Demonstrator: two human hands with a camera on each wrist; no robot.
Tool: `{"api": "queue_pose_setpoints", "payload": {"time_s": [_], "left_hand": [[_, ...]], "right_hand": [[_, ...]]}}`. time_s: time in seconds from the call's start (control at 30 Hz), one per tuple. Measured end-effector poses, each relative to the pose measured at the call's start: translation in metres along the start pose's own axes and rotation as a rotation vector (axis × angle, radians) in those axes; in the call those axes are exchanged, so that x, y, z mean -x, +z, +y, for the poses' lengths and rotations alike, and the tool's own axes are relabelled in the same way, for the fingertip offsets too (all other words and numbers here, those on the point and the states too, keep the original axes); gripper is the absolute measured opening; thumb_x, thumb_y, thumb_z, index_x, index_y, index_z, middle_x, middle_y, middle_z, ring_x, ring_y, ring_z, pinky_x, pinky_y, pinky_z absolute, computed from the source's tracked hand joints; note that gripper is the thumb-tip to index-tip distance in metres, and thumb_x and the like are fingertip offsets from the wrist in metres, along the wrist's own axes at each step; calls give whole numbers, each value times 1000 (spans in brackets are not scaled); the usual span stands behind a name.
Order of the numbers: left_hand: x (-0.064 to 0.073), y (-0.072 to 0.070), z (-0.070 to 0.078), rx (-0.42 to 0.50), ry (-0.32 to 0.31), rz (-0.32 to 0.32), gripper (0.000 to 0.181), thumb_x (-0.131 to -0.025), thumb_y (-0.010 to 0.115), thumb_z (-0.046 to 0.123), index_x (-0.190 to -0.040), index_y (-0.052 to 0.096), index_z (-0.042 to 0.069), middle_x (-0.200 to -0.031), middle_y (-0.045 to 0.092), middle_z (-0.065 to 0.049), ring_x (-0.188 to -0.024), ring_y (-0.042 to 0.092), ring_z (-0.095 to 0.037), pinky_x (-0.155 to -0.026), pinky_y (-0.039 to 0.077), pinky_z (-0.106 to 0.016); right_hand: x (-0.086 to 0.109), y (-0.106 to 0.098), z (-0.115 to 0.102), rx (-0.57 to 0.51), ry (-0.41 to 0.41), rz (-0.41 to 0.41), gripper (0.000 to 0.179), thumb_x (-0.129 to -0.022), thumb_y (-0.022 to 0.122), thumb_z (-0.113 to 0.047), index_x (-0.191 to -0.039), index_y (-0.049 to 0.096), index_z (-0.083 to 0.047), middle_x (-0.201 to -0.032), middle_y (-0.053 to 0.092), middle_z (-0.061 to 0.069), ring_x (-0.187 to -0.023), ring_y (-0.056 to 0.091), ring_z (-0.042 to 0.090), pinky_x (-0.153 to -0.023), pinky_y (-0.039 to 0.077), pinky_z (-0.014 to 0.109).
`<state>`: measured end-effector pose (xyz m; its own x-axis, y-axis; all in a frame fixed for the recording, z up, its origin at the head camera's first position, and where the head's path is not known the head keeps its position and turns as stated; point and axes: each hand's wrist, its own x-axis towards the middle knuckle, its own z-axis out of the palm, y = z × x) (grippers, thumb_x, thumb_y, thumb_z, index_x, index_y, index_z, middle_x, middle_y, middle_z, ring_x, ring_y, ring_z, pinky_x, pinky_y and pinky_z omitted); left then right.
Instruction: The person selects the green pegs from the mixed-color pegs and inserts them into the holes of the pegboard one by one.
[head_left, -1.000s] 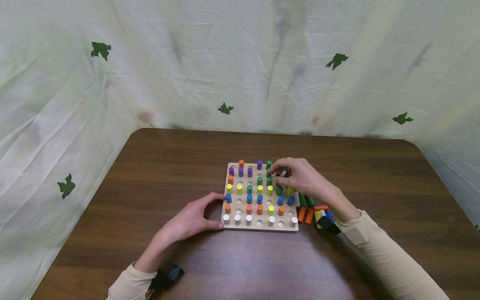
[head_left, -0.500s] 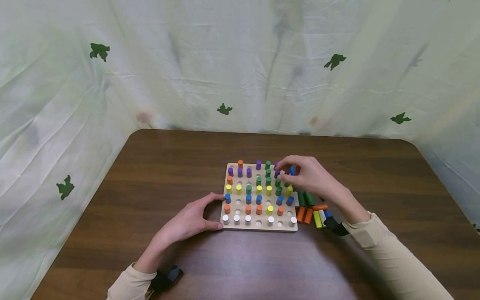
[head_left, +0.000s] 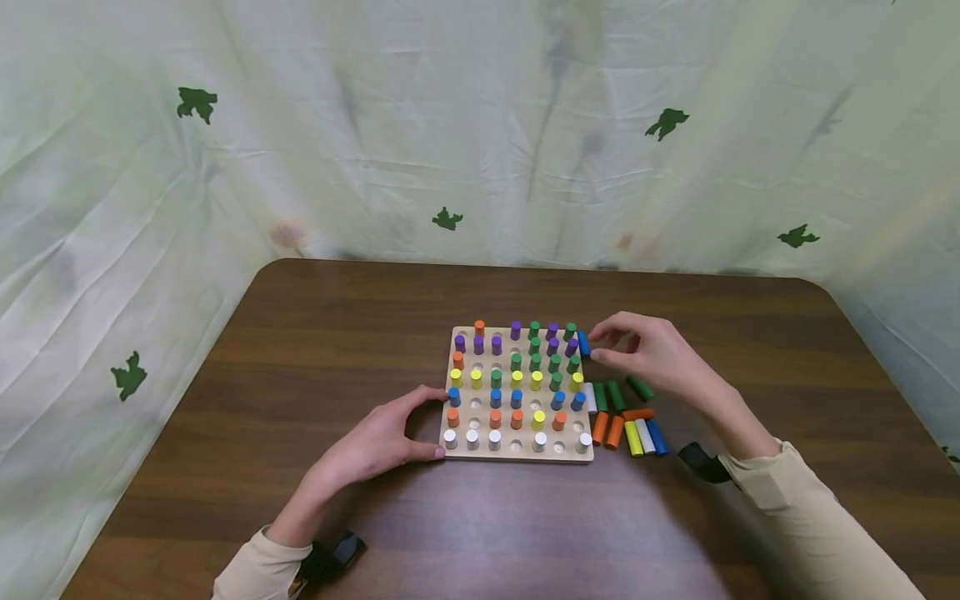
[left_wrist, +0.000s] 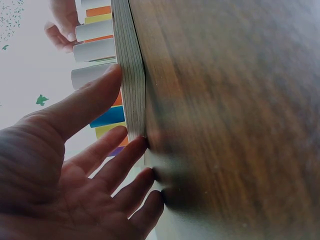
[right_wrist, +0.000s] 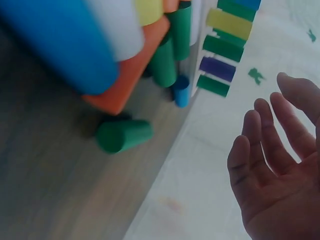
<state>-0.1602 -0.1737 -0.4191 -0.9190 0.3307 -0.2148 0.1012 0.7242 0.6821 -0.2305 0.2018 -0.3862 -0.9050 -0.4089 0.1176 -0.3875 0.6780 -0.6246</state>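
A pale wooden pegboard (head_left: pixel 506 452) with upright coloured pegs stands on the brown table. At its left side is my left hand (head_left: pixel 390 429), touching the board's edge with thumb and index finger; the other fingers lie fairly straight in the left wrist view. Beyond the board's far right corner hovers my right hand (head_left: pixel 645 350), with nothing held in its loosely bent fingers. Just left of its fingertips is a blue peg (head_left: pixel 584 344) beside the board. The right wrist view shows the hand (right_wrist: pixel 285 165) off the table, its palm bare.
Loose pegs lie right of the board: green pegs (head_left: pixel 616 396), orange pegs (head_left: pixel 615 432), a yellow peg (head_left: pixel 633 439), a blue peg (head_left: pixel 657 437) and white ones. Another green peg (head_left: pixel 640 387) lies under the right wrist. A pale curtain (head_left: pixel 480 125) hangs behind the table.
My right hand has moved right, off the board, uncovering purple and green pegs at its far right corner and the blue peg beside it. The left hand stays at the board's edge.
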Motion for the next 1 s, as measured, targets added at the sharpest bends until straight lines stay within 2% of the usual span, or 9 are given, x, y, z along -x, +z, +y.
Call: {"api": "queue_pose_setpoints", "payload": {"time_s": [0.17,0.43,0.67,1.0], "left_hand": [[0,-1,1,-5,-8,-1,66,-78,84,31,-136,54,24,-142,51,-7,-130,45,-28,-105,35,-54],[1,-1,3,-3,-22,-8,66,-78,84,31,-136,54,25,-142,50,-7,-131,45,-28,-105,35,-54],[0,-1,3,-3,-20,-10,66,-78,84,30,-137,54,25,-142,50,-7,-130,45,-29,-104,35,-55],[-1,1,2,0,-28,-10,66,-78,84,27,-137,54,24,-143,50,-6,-131,44,-28,-105,35,-54]], "right_hand": [[10,-3,12,8,33,20,25,-91,73,-29,-111,69,-14,-97,66,-2,-83,59,19,-71,50,37],[23,0,30,33,52,47,22,-90,75,-20,-110,69,-12,-97,64,-1,-83,59,18,-73,52,35],[31,4,42,34,109,27,23,-89,75,-17,-110,69,-11,-93,63,1,-79,59,19,-69,52,35],[34,4,49,46,153,-17,24,-88,74,-18,-110,68,-10,-95,66,2,-79,59,18,-69,50,36]]}}
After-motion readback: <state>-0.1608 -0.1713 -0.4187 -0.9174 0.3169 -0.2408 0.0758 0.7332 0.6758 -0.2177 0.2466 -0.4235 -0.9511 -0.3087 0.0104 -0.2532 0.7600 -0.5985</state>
